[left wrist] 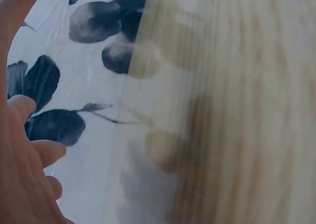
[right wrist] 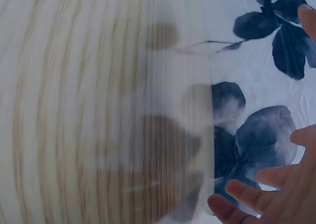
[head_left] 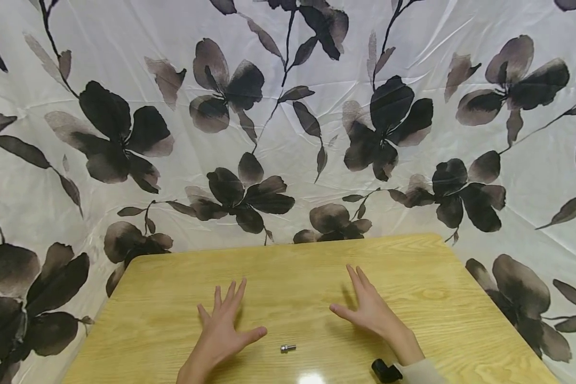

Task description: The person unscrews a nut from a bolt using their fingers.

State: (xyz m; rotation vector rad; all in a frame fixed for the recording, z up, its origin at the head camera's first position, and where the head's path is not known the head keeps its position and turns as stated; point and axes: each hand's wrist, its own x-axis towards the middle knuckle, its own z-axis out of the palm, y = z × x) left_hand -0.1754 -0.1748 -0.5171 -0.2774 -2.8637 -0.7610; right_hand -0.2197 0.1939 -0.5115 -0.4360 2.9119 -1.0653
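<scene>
A small silver metal bolt (head_left: 288, 348) with a round head lies on the wooden table, between the two hands and toward the near side. To its left, the left hand (head_left: 222, 333) hovers over the tabletop with fingers spread and thumb pointing at the bolt. Farther off on the other side, the right hand (head_left: 370, 309) is held above the wood, its fingers stretched out and nothing in them. Spread fingers of the left hand (left wrist: 27, 169) show at the left edge of the left wrist view. The right hand (right wrist: 276, 189) appears at lower right in its wrist view.
The pale wooden table (head_left: 297, 277) has a glossy top with rounded far corners. Behind it hangs a white cloth (head_left: 317, 186) with dark flower prints. A black device (head_left: 385, 371) sits at the right wrist, by a light sleeve (head_left: 420, 372).
</scene>
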